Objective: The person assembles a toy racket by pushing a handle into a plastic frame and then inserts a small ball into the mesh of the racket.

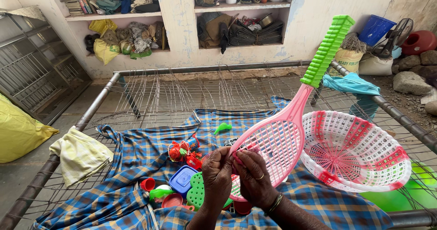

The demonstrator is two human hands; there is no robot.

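Left hand (217, 168) and right hand (253, 175) both grasping pink toy racket (277, 141) head, beside pink-white basket (353, 152), above blue checked cloth (136, 159).

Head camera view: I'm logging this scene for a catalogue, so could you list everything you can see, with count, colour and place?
Toy racket: one, pink head, green handle, held over the cloth.
Basket: one, white and red plastic, right of the racket.
Checked cloth: one, blue and yellow, spread on the cot.
Cot frame: one, grey metal with strung cords.
Small toys: several, blue, green, red, on the cloth left of the hands.
Folded cloth: one, pale yellow, on the cot's left rail.
Teal cloth: one, on the right rail.
Wall shelves: clothes and oddments, at the back.
Left hand: at the racket's rim.
Right hand: on the racket head, ring and bangle.
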